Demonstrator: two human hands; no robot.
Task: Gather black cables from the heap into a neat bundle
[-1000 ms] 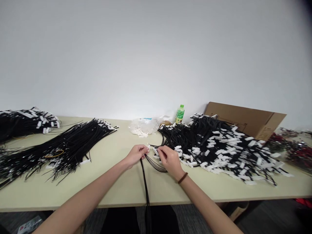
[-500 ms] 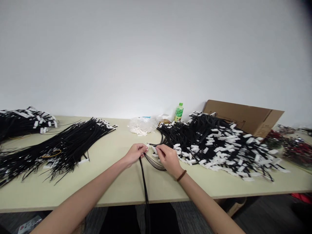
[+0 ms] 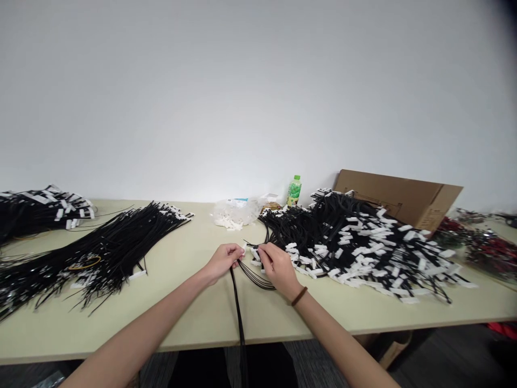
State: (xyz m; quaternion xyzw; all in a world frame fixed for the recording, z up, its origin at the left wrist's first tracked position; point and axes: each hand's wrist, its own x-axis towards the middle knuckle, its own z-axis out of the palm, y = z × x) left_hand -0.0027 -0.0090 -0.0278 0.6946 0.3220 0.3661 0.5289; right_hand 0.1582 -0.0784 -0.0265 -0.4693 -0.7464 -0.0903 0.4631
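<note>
My left hand (image 3: 224, 261) is closed in a pinch on a small white plastic connector (image 3: 244, 249), which stands up between the fingertips. Black wires (image 3: 256, 278) loop from that hand over to the right, and a longer black bundle (image 3: 238, 307) hangs down past the table edge. Just to the right, my right hand (image 3: 278, 267) pinches a thin black wire (image 3: 252, 245) whose free end points left towards the connector. The fingertips hide part of the wire. A large heap of black cables (image 3: 319, 231) with white connectors lies close beside the right hand.
More black cable bundles (image 3: 133, 242) lie on the left of the table (image 3: 194, 318). Behind the hands sits a clear bag (image 3: 234, 213) of small white parts. A green-capped bottle (image 3: 294, 191), a cardboard box (image 3: 399, 196) and red wiring (image 3: 490, 250) are at the back and right.
The view has shifted slightly, so the table sits lower in it. Both hands keep their pinches; the white connector shows more clearly in the left fingertips, and the wire end has changed its angle a little.
</note>
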